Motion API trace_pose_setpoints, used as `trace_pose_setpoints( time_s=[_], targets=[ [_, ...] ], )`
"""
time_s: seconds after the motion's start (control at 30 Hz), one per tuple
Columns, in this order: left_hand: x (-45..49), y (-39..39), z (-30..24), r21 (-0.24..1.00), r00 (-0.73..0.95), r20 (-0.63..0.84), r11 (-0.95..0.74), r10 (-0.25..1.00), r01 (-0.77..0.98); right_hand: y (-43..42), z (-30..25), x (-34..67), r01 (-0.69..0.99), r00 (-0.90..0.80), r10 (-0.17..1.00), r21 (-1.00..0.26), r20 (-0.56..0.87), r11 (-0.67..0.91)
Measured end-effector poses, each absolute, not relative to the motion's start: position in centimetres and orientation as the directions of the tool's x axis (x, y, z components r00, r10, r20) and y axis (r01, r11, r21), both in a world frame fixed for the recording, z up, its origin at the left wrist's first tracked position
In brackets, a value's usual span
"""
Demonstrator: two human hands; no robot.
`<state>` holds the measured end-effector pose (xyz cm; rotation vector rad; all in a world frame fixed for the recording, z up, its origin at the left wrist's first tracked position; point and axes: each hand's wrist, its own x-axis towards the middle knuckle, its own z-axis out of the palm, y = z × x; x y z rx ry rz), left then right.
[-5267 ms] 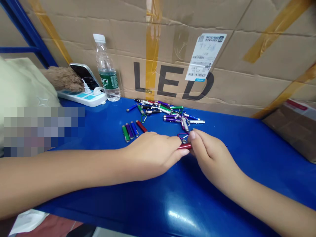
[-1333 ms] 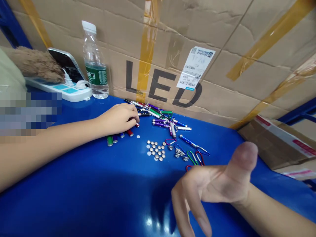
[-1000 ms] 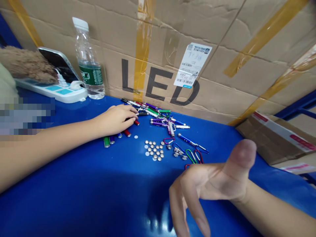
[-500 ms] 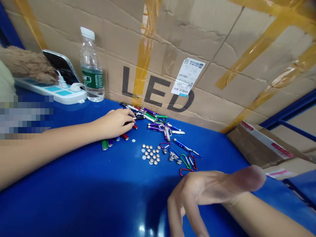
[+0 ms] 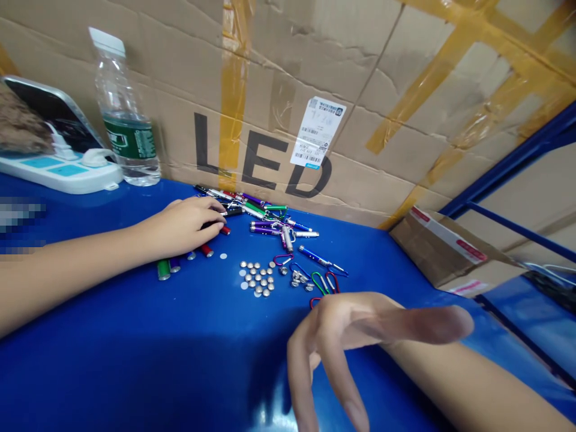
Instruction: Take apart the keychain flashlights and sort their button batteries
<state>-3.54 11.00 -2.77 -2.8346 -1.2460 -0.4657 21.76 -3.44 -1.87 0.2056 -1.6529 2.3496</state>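
My left hand (image 5: 184, 221) curled over keychain lights (image 5: 252, 210), upper centre of frame; can't tell if clamped. Right hand (image 5: 355, 324) open, spread, just beside carabiner clips (image 5: 321, 282). Button cells (image 5: 256, 279) loose mid-frame on blue desk (image 5: 135, 336); light fingertip pinch suits them.

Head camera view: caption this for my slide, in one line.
Left hand on keychain laser pointers beside button cells and carabiner clips, right hand raised above the blue table.

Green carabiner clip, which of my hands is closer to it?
Your right hand is nearer, just below the clip; your left hand lies far to its left, beyond the button batteries.
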Motion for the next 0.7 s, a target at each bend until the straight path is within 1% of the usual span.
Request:
trace_pose_setpoints(
  time_s=[0.13,0.27,0.37,0.5,0.53,0.57,0.63,0.7],
  targets=[
    [-3.6,11.0,-2.8,0.122,0.638,0.283,-0.687,0.716,0.717,-3.3,-2.0,21.9,-0.267,-0.962,0.142,-0.905,0.232,-0.332],
    [-3.5,11.1,-2.8,0.105,0.639,0.283,-0.685,0.715,0.721,-3.1,-1.9,22.1,-0.145,-0.986,0.135,-0.922,0.102,-0.358],
    [-3.5,11.2,-2.9,0.090,0.647,0.286,-0.692,0.707,0.716,-3.0,-1.8,22.1,-0.153,-0.985,0.130,-0.924,0.114,-0.350],
    [-3.5,11.2,-2.8,0.108,0.643,0.283,-0.689,0.712,0.716,-3.2,-1.6,22.0,-0.184,-0.979,0.145,-0.919,0.141,-0.348],
    [-3.5,11.1,-2.8,0.112,0.642,0.282,-0.689,0.713,0.716,-3.4,-1.6,22.0,-0.207,-0.972,0.178,-0.915,0.152,-0.347],
    [-3.5,11.1,-2.8,0.112,0.642,0.282,-0.689,0.713,0.716,-3.6,-1.5,22.2,-0.235,-0.958,0.239,-0.911,0.158,-0.338],
    [-3.5,11.1,-2.8,0.101,0.646,0.283,-0.692,0.709,0.715,-3.9,-1.2,22.5,-0.281,-0.890,0.434,-0.921,0.143,-0.272],
    [-3.5,10.9,-2.8,0.082,0.651,0.279,-0.693,0.706,0.716,-4.1,-1.0,22.8,-0.272,-0.770,0.626,-0.951,0.123,-0.147]
  ],
)
